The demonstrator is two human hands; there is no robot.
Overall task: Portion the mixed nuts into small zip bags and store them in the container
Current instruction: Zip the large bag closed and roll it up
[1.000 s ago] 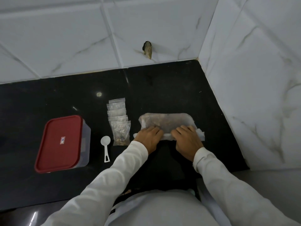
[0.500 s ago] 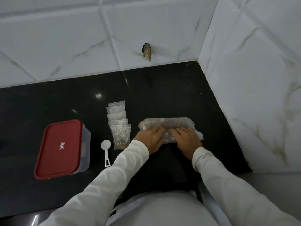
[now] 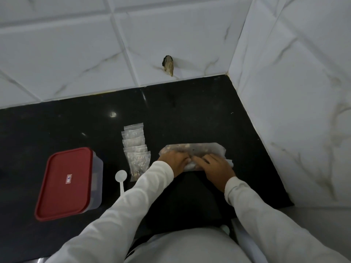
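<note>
Both hands, left hand (image 3: 173, 162) and right hand (image 3: 214, 168), grip the near edge of the big nut bag (image 3: 197, 148) on the black counter (image 3: 57, 130). To its left lie overlapping small zip bags (image 3: 136, 149), a white scoop (image 3: 121, 176) and the red-lidded container (image 3: 66, 183).

Glossy black stone tabletop (image 3: 190, 114) mirrors a spot of light. Smooth white wall tiles (image 3: 76, 44) with grey marble veining and a faint shine fill twelve to three o'clock. At eight o'clock, a cloudy plastic container (image 3: 97, 179) sits under a smooth red plastic lid (image 3: 64, 183). Beside it lies a white plastic spoon (image 3: 120, 176). The small zip bags (image 3: 135, 147) and the large bag (image 3: 199, 148) at centre are thin, clear, crinkled plastic. The sleeves (image 3: 133, 202) are matt white cloth.
</note>
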